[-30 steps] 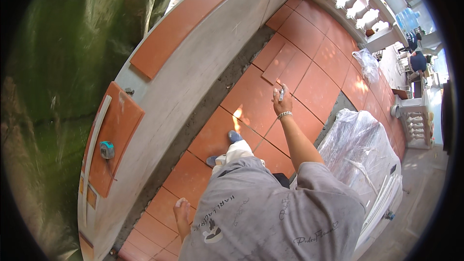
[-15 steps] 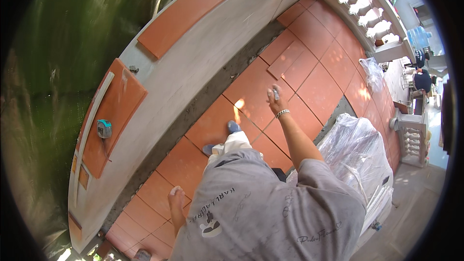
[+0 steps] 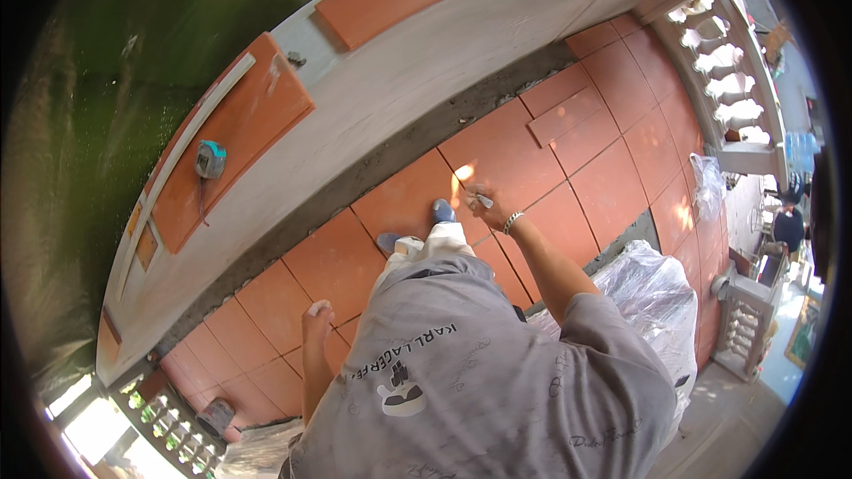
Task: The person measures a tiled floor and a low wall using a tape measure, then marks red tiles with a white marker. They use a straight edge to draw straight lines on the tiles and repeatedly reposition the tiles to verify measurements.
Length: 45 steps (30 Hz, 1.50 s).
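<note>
My right hand (image 3: pixel 490 205) is closed around a small, pale grey object (image 3: pixel 485 200), its kind too small to tell. It hangs over the reddish-brown floor tiles (image 3: pixel 511 153), ahead of my blue-grey shoes (image 3: pixel 443 210). At my left side my left hand (image 3: pixel 317 318) hangs low with curled fingers and whitish fingertips; whether anything is in them is hidden. A cut tile strip (image 3: pixel 561 117) lies on top of the laid tiles, beyond my right hand. To the left, a grey and teal tape measure (image 3: pixel 210 160) rests on a loose tile (image 3: pixel 257 129) on the wall top.
Along the low pale wall (image 3: pixel 382 93) runs a bare cement strip (image 3: pixel 417 117). Plastic-wrapped bulky goods (image 3: pixel 652 288) stand at my right. White balustrades (image 3: pixel 732 80) border the far right. A crumpled plastic bag (image 3: pixel 707 186) lies nearby. A dark object (image 3: pixel 216 415) sits at lower left.
My view has turned, so wall and floor sit differently in it. My right hand has come nearer my shoes, still holding the small grey object. My left hand still hangs at my side.
</note>
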{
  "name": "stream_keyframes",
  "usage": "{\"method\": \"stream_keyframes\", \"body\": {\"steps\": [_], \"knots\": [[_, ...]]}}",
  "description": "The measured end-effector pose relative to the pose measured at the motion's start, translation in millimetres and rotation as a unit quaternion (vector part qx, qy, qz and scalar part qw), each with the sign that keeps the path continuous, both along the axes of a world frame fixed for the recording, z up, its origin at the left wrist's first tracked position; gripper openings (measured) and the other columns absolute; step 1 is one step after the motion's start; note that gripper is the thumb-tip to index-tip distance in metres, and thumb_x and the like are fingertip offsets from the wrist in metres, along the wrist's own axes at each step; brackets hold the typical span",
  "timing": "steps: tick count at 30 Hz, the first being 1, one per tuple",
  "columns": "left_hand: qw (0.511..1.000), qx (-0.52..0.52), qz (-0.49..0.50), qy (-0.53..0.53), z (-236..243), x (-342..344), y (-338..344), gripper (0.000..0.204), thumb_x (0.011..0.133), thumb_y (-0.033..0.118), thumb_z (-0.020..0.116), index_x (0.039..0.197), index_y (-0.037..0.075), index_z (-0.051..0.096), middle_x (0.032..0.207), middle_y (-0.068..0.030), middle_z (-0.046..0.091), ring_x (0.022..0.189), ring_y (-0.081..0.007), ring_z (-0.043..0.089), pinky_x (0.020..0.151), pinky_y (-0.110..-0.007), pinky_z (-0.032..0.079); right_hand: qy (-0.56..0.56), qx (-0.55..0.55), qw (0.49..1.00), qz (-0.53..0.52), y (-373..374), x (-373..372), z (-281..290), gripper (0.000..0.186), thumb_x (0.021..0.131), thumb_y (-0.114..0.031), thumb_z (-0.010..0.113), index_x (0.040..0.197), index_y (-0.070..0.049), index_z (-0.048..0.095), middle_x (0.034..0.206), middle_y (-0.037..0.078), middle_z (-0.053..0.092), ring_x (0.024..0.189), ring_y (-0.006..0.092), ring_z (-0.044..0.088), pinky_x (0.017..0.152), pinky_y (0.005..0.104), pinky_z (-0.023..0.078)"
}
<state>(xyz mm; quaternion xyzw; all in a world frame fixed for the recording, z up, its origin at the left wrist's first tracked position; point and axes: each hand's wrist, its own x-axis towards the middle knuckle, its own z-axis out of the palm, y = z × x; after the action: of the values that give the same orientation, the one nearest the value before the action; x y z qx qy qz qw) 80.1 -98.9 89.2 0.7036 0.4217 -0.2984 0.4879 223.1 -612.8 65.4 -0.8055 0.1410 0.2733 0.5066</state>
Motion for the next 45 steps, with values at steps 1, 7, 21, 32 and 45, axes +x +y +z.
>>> {"method": "stream_keyframes", "body": {"steps": [1, 7, 21, 32, 45], "knots": [[1.0, 0.009, 0.001, 0.007, 3, 0, -2, 0.037, 0.093, 0.029, 0.064, 0.122, 0.007, 0.065, 0.103, -0.0016, 0.069, 0.089, -0.0124, 0.065, 0.07, -0.028, 0.049, 0.003, 0.021, 0.999, 0.049, 10, 1, 7, 0.042, 0.094, -0.033, 0.061, 0.128, -0.01, 0.061, 0.108, 0.017, 0.071, 0.104, 0.0338, 0.067, 0.091, 0.041, 0.052], [1.0, 0.007, 0.007, 0.005, 12, 5, -12, 0.036, 0.094, 0.03, 0.063, 0.121, 0.006, 0.066, 0.103, -0.0022, 0.069, 0.092, -0.0126, 0.066, 0.071, -0.028, 0.05, -0.022, -0.038, 0.984, 0.174, 51, 5, 28, 0.046, 0.093, -0.039, 0.061, 0.13, -0.012, 0.059, 0.121, 0.017, 0.065, 0.112, 0.036, 0.063, 0.096, 0.0406, 0.049], [0.996, -0.049, 0.047, -0.05, -19, -30, 1, 0.03, 0.093, 0.025, 0.063, 0.114, 0.004, 0.067, 0.08, -0.0014, 0.064, 0.064, -0.0086, 0.055, 0.053, -0.024, 0.041, -0.068, -0.01, 0.983, 0.169, 61, 6, 12, 0.029, 0.089, -0.035, 0.063, 0.107, -0.012, 0.06, 0.114, 0.021, 0.063, 0.109, 0.0412, 0.06, 0.09, 0.0475, 0.05], [0.998, -0.019, 0.058, -0.023, 9, -10, -20, 0.029, 0.094, 0.023, 0.061, 0.114, 0.002, 0.066, 0.08, 0.0002, 0.061, 0.065, -0.0069, 0.053, 0.054, -0.022, 0.039, -0.08, -0.012, 0.976, 0.204, 60, 11, 5, 0.029, 0.088, -0.032, 0.063, 0.105, -0.009, 0.06, 0.111, 0.022, 0.063, 0.108, 0.042, 0.059, 0.09, 0.0491, 0.049], [0.997, -0.052, 0.057, -0.029, -5, -17, -5, 0.024, 0.092, 0.02, 0.063, 0.109, 0.005, 0.067, 0.076, 0.0003, 0.06, 0.061, -0.0081, 0.054, 0.05, -0.023, 0.04, -0.067, -0.027, 0.976, 0.205, 60, 12, -1, 0.036, 0.088, -0.033, 0.065, 0.114, -0.008, 0.06, 0.101, 0.021, 0.068, 0.098, 0.0399, 0.065, 0.088, 0.045, 0.051]]}}
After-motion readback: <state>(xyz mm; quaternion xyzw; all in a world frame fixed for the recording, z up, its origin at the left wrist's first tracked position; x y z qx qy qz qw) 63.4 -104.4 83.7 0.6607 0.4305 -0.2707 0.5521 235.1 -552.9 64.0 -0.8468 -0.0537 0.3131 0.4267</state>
